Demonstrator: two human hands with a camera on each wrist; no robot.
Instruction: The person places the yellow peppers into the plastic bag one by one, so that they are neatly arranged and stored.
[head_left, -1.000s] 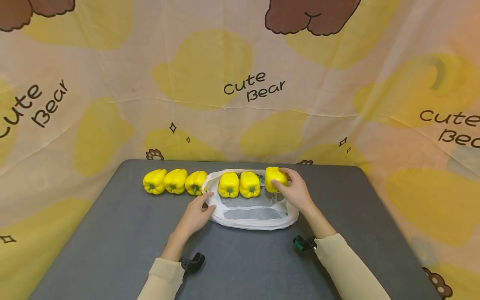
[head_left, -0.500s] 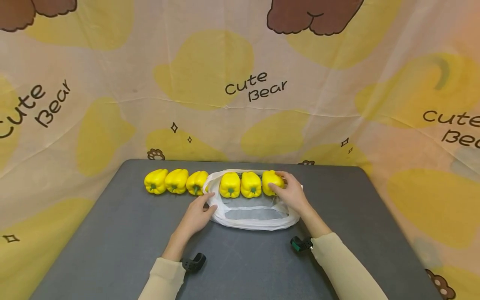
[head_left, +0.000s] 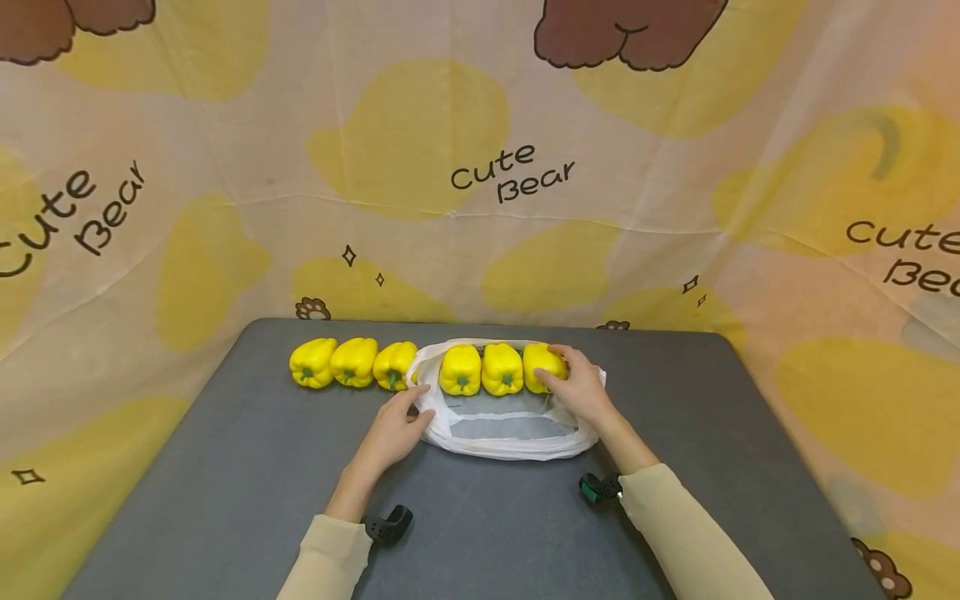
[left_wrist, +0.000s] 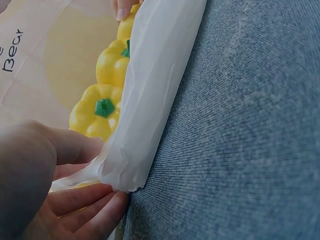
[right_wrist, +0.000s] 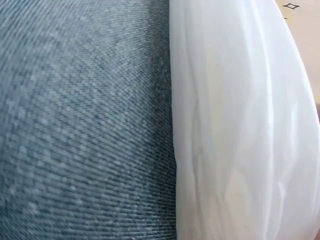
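Observation:
A white plastic bag (head_left: 517, 448) lies with its mouth open on the table. Two yellow bell peppers, one at the left (head_left: 460, 371) and one in the middle (head_left: 502, 369), sit side by side inside it. My right hand (head_left: 587, 390) grips a third yellow bell pepper (head_left: 542, 367) at the right end of that row, thumb in front and fingers behind. At the bag's left rim my left hand (head_left: 392, 427) holds the plastic between thumb and fingers; the left wrist view shows the folded rim (left_wrist: 127, 165) there. The right wrist view is mostly white plastic (right_wrist: 235, 120), hiding that hand.
Three more yellow bell peppers (head_left: 353, 362) stand in a row left of the bag, the nearest partly behind its rim. They rest on a dark grey table (head_left: 487, 525). A printed cloth (head_left: 405, 133) hangs right behind the table's far edge.
My right hand has lowered the third pepper and brought it slightly left, beside the two in the bag. The left hand stays at the bag's rim.

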